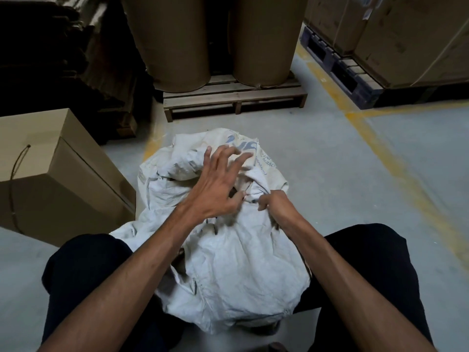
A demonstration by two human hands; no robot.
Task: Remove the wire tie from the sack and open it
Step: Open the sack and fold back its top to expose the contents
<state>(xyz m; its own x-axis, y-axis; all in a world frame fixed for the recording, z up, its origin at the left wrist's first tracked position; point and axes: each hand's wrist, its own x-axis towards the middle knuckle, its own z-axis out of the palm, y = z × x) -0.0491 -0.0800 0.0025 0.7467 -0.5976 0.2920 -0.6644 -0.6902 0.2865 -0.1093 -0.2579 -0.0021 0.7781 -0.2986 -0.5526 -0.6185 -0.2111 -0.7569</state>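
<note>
A crumpled white woven sack [236,260] with faint blue print stands on the floor between my knees. Its gathered neck [250,196] sits near the top centre. My right hand [272,204] grips the bunched fabric at the neck from the right, fingers curled into it. My left hand [218,184] hovers spread over the sack's top, fingers splayed and slightly bent, fingertips touching the loose upper folds; its thumb reaches toward the neck. No wire tie can be made out; the hands and folds hide that spot.
A brown cardboard box [58,179] with a cord stands close on the left. Ahead, two large brown paper rolls [210,39] rest on a wooden pallet [233,97]. Strapped cartons on a dark pallet [380,44] fill the back right. Yellow lines [396,161] mark the grey floor.
</note>
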